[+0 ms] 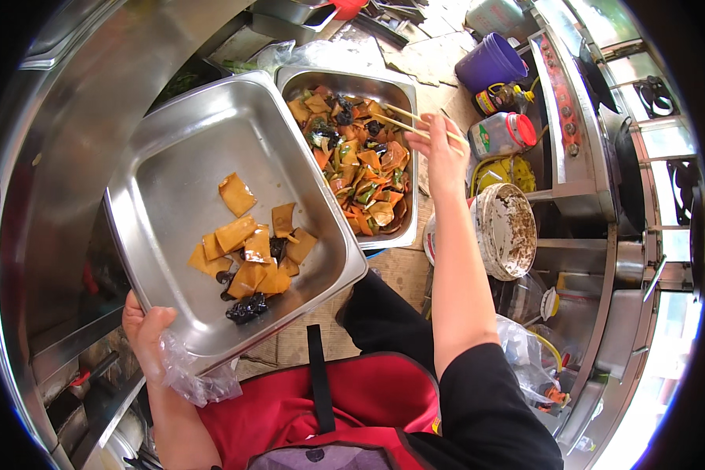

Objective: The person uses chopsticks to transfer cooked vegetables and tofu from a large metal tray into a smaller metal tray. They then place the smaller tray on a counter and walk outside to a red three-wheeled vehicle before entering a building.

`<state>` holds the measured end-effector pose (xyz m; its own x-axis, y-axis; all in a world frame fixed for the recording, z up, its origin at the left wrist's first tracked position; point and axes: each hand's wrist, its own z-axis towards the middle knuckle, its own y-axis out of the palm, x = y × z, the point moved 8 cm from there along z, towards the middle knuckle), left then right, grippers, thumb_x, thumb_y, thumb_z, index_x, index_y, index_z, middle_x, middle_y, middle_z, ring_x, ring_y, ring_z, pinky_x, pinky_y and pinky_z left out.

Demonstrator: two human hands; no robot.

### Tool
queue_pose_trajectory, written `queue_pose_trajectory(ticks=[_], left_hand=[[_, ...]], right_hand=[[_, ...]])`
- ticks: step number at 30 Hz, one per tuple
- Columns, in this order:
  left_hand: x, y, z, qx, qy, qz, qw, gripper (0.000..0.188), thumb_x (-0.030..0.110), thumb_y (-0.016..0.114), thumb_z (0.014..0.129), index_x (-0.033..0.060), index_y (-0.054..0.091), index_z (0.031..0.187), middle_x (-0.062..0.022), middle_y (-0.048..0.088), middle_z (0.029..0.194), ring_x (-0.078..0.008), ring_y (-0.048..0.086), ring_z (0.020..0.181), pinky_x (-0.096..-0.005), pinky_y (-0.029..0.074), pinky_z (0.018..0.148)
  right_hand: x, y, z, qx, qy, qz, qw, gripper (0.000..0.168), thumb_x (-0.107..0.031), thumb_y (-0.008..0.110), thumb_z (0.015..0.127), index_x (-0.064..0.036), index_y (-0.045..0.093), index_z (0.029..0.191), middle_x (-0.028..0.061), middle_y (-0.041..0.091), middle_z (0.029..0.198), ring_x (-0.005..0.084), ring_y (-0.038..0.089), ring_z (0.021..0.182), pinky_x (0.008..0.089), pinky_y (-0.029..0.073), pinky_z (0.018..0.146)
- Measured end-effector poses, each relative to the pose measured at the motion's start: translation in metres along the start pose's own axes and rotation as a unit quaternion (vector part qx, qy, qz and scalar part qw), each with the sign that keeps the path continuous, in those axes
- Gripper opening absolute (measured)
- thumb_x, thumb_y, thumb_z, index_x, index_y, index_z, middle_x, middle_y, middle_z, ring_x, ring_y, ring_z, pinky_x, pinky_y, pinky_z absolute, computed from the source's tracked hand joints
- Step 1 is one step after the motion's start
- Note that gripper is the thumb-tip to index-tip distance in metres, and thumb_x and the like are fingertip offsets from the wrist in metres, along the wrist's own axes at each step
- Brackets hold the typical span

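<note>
My left hand (147,329) grips the lower left edge of a large stainless steel pan (182,158), with a crumpled clear plastic bag (197,373) at the wrist. Flat brown tofu-like pieces (258,244) and dark wood-ear-like pieces (248,308) lie in its lower half. A pair of wooden chopsticks (414,117) is in my right hand (443,141). Their tips are over a second steel pan (408,226), which holds a mix of tofu-like sheets, orange slices, green pieces and black fungus (364,170). The first pan partly covers the second one's left side.
To the right are a purple bucket (489,61), a dark oil bottle (499,98), a red-lidded jar (499,135), a stained white bucket (508,232) and a stove with knobs (564,111). A steel surface (64,158) rises at the left. More steel containers (291,23) stand at the top.
</note>
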<state>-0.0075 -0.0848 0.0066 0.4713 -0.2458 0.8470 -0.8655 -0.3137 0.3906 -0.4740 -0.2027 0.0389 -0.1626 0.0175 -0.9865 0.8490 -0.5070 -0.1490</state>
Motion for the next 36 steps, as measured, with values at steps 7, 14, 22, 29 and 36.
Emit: queue_pose_trajectory(ticks=[7, 14, 22, 29, 36], left_hand=[[0.004, -0.004, 0.006, -0.005, 0.002, 0.034, 0.999, 0.018, -0.003, 0.049, 0.064, 0.0004, 0.054, 0.081, -0.0077, 0.062, 0.079, -0.0104, 0.056, 0.064, -0.0230, 0.049, 0.065], [0.005, -0.001, 0.010, -0.013, 0.012, 0.050, 0.999, 0.023, -0.002, 0.050, 0.065, -0.0007, 0.057, 0.087, -0.0064, 0.062, 0.080, -0.0088, 0.056, 0.065, -0.0215, 0.048, 0.065], [0.000, -0.014, 0.011, 0.004, 0.014, 0.080, 0.997, 0.030, 0.000, 0.052, 0.065, -0.0012, 0.057, 0.094, -0.0076, 0.063, 0.083, -0.0126, 0.059, 0.067, -0.0242, 0.050, 0.064], [0.003, -0.002, 0.012, -0.010, 0.009, 0.087, 0.996, 0.028, -0.001, 0.051, 0.066, -0.0011, 0.058, 0.093, -0.0041, 0.062, 0.084, -0.0081, 0.056, 0.070, -0.0214, 0.046, 0.070], [0.002, -0.009, 0.014, -0.005, 0.009, 0.088, 0.996, 0.029, -0.001, 0.051, 0.065, -0.0011, 0.058, 0.093, -0.0049, 0.062, 0.083, -0.0090, 0.057, 0.069, -0.0215, 0.047, 0.068]], right_hand=[[0.025, 0.012, 0.025, 0.008, 0.012, -0.031, 0.999, 0.037, -0.028, 0.045, 0.097, 0.006, 0.057, 0.100, 0.0141, 0.063, 0.090, 0.0197, 0.066, 0.074, 0.0271, 0.053, 0.065], [-0.006, -0.015, 0.002, 0.032, 0.003, 0.079, 0.996, 0.037, -0.028, 0.049, 0.095, 0.008, 0.055, 0.097, 0.0172, 0.062, 0.090, 0.0266, 0.066, 0.075, 0.0323, 0.056, 0.067], [-0.049, 0.064, -0.030, -0.180, 0.060, 0.135, 0.973, 0.030, -0.024, 0.047, 0.095, 0.003, 0.058, 0.103, 0.0176, 0.064, 0.091, 0.0203, 0.066, 0.072, 0.0288, 0.055, 0.064], [0.005, 0.123, 0.002, -0.188, 0.016, -0.136, 0.973, 0.030, -0.026, 0.052, 0.093, 0.002, 0.061, 0.102, 0.0110, 0.067, 0.085, 0.0156, 0.067, 0.069, 0.0271, 0.051, 0.066], [-0.013, 0.009, 0.004, -0.083, 0.062, -0.186, 0.977, 0.033, -0.026, 0.049, 0.094, 0.003, 0.063, 0.096, 0.0119, 0.066, 0.081, 0.0159, 0.066, 0.067, 0.0256, 0.052, 0.059]])
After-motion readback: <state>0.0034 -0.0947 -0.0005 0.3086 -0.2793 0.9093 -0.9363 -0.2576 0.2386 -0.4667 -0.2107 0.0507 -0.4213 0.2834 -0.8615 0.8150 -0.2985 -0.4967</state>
